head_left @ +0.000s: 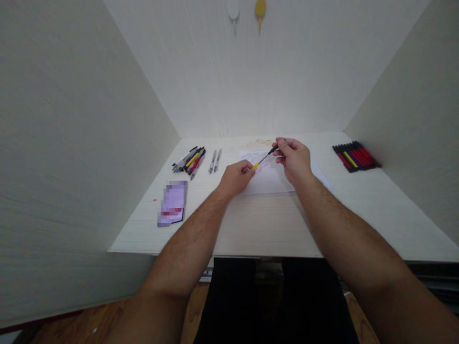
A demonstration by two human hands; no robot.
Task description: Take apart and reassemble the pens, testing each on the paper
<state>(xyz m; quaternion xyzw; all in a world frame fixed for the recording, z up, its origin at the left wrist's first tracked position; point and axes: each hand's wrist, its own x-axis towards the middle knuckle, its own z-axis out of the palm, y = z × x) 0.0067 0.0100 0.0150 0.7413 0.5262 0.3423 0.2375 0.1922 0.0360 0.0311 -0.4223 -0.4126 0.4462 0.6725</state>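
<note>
Yellow barrel (256,166) sat pinched in the left hand (235,178); beyond and rightward, the loosely curled right hand (294,158) pinched a black section (273,150). Both seemed light and stiff, best held there, sparing the thin, probably bendable rod (264,158) between.

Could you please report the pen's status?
Left hand gripping yellow pen part; right hand gripping black pen part. Thin rod between. Paper beneath, no obstruction seen.
</note>
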